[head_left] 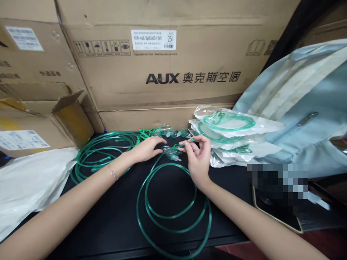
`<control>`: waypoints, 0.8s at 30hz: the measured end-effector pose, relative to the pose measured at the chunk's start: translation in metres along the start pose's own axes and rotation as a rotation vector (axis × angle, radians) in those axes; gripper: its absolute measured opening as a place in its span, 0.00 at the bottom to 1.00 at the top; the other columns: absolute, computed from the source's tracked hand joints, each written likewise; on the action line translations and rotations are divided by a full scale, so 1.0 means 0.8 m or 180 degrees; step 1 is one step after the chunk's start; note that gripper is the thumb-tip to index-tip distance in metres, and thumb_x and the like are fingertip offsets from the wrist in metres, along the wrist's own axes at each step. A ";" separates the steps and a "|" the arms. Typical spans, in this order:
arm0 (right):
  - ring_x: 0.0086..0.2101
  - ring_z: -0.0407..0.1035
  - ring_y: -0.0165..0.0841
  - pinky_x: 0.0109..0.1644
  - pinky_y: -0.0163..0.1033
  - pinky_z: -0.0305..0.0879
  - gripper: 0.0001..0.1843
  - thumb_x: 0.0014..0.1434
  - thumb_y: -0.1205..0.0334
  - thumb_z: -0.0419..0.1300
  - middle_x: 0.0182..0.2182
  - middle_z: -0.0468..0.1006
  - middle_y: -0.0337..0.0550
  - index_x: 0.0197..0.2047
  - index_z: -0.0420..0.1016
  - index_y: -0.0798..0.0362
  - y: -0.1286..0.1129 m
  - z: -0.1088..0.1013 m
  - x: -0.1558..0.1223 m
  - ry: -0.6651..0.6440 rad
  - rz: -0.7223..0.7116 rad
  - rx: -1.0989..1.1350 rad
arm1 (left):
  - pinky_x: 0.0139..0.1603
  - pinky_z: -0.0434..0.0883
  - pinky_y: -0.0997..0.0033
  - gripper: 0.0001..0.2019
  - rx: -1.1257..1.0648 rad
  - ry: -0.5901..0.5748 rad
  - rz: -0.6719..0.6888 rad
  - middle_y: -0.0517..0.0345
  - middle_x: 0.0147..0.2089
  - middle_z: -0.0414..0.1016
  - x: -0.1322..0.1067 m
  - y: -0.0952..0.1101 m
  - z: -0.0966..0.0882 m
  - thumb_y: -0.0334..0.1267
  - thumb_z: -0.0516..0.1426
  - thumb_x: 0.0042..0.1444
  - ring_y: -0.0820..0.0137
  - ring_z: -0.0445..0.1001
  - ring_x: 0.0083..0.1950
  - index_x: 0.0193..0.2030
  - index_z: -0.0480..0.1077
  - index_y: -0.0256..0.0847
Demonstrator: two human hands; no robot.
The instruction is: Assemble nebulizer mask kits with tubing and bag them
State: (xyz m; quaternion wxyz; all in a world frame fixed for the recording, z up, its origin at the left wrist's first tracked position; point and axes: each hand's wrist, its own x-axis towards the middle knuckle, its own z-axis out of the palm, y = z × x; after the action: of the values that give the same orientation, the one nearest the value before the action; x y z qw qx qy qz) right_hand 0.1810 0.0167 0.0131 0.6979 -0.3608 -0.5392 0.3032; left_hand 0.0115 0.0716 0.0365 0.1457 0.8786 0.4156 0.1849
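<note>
Already bagged sets (pixel 233 133) lie stacked; just left of them the right hand (pixel 197 160) pinches green tubing (pixel 173 216), the left hand (pixel 148 148) flat on its mask (pixel 173 154); another coil (pixel 100 151) lies loose.

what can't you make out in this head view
- Head view, right hand fingers hide the end of the looped green plastic tubing they pinch.
- Head view, a pixelated grey patch blanks whatever lies at right.
- Head view, white paper box label: print too small.
</note>
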 end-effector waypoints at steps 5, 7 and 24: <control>0.35 0.70 0.27 0.37 0.34 0.72 0.12 0.56 0.65 0.56 0.37 0.58 0.37 0.39 0.55 0.47 0.016 0.000 0.003 0.0114 -0.0090 0.0249 | 0.46 0.65 0.70 0.18 -0.0331 -0.0255 0.0175 0.52 0.43 0.74 0.027 -0.001 0.021 0.41 0.63 0.42 0.65 0.71 0.45 0.40 0.69 0.36; 0.34 0.71 0.27 0.36 0.34 0.72 0.12 0.55 0.65 0.57 0.36 0.59 0.36 0.39 0.56 0.48 0.021 0.000 0.004 0.0158 -0.0111 0.0281 | 0.39 0.65 0.71 0.16 -0.0414 -0.0147 0.0090 0.56 0.35 0.73 0.024 -0.003 0.027 0.41 0.63 0.41 0.66 0.71 0.38 0.35 0.68 0.36; 0.32 0.72 0.30 0.41 0.40 0.67 0.06 0.58 0.68 0.53 0.40 0.72 0.44 0.35 0.57 0.49 0.034 0.010 0.032 -0.0404 -0.0729 -0.0564 | 0.24 0.70 0.81 0.24 -0.4544 0.1031 -0.1298 0.59 0.35 0.73 -0.066 0.014 0.007 0.27 0.64 0.39 0.74 0.74 0.31 0.45 0.62 0.41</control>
State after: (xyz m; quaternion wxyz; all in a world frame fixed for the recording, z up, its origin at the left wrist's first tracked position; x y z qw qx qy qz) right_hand 0.1786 0.0545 0.0052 0.6579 -0.3372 -0.6445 0.1951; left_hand -0.0098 0.0227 0.0251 0.6472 0.4388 0.3654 0.5049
